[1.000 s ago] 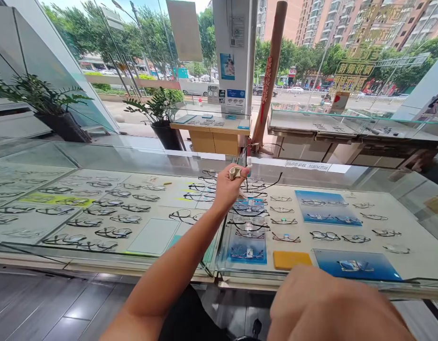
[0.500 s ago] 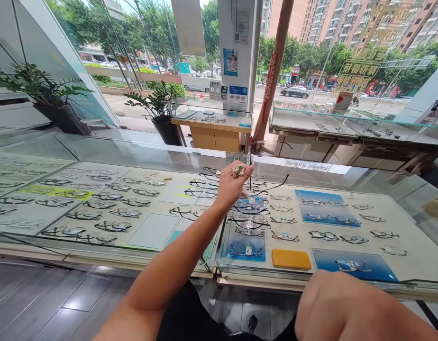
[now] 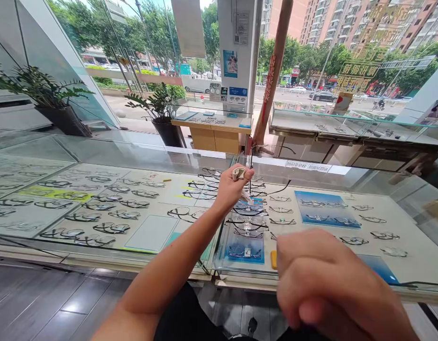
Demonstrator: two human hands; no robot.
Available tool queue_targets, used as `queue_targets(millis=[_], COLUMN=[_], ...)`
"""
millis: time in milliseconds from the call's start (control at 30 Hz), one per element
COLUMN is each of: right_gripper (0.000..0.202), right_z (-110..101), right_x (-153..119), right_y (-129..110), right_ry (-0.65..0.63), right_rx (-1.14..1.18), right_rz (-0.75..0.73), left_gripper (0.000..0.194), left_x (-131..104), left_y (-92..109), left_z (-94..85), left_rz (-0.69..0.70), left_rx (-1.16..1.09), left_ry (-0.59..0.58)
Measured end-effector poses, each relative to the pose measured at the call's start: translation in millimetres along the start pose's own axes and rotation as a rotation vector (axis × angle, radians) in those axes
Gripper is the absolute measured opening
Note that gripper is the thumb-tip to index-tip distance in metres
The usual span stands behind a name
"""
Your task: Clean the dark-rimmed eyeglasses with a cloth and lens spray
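My left hand [image 3: 233, 185] reaches out over the glass counter, closed on a pair of eyeglasses [image 3: 252, 158]. Their thin dark temples point to the right, one above the other. A folded beige cloth [image 3: 239, 174] sticks up out of the same fist. Close to the camera at the lower right is my right hand [image 3: 322, 265], its fingers curled in. Whether anything lies inside them is hidden. It is apart from the eyeglasses and blocks part of the counter.
Under the glass of the display counter [image 3: 190, 232] lie rows of eyeglass frames [image 3: 114, 228] and blue display cards [image 3: 322, 208]. A yellow-orange block [image 3: 274, 259] peeks out beside my right hand. Potted plants [image 3: 169, 128], a wooden post [image 3: 272, 85] and more display cases [image 3: 311, 125] stand beyond.
My right hand has risen and moved left, now covering most of the yellow-orange block. My left hand stays nearly in place, with the eyeglasses shifted very slightly.
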State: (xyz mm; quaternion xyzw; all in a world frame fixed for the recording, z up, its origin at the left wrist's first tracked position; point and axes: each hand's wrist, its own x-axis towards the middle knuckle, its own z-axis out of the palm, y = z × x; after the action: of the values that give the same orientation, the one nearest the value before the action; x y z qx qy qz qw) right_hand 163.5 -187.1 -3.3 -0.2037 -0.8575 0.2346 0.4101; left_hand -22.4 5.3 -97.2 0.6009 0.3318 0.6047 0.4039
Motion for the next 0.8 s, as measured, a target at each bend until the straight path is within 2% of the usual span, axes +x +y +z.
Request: queue_targets(millis=[33, 167, 233, 300, 367, 467, 633, 800], right_gripper=[0.024, 0.028, 0.033, 0.038, 0.045, 0.056, 0.068, 0.078], right_z=[-2, -5, -5, -4, -2, 0, 1, 2], right_x=[6, 18, 20, 20, 20, 18, 8, 3], right_y=[16, 97, 133, 156, 167, 171, 177, 180], right_ry=[0.0, 0.215, 0.24, 0.261, 0.278, 0.272, 0.327, 0.328], right_rx=[-0.004, -0.027, -0.042, -0.058, -0.109, -0.172, -0.118, -0.227], right_rz=[0.06, 0.169, 0.233, 0.255, 0.275, 0.297, 0.317, 0.257], left_gripper=[0.062, 0.061, 0.061, 0.06, 0.06, 0.06, 0.058, 0.054], left_x=[0, 0, 0, 0, -1, -2, -6, -8], left_y=[0, 0, -1, -1, -1, 0, 1, 0], left_z=[0.6, 1.4, 0.9, 0.3, -0.2, -0.3, 1.3, 2.8], left_rz=[0.001, 0.01, 0.011, 0.009, 0.006, 0.004, -0.003, 0.079], left_rx=[-0.008, -0.017, -0.004, 0.005, 0.008, 0.015, 0.026, 0.033], left_ry=[-0.004, -0.038, -0.049, -0.053, -0.056, -0.065, -0.105, -0.167])
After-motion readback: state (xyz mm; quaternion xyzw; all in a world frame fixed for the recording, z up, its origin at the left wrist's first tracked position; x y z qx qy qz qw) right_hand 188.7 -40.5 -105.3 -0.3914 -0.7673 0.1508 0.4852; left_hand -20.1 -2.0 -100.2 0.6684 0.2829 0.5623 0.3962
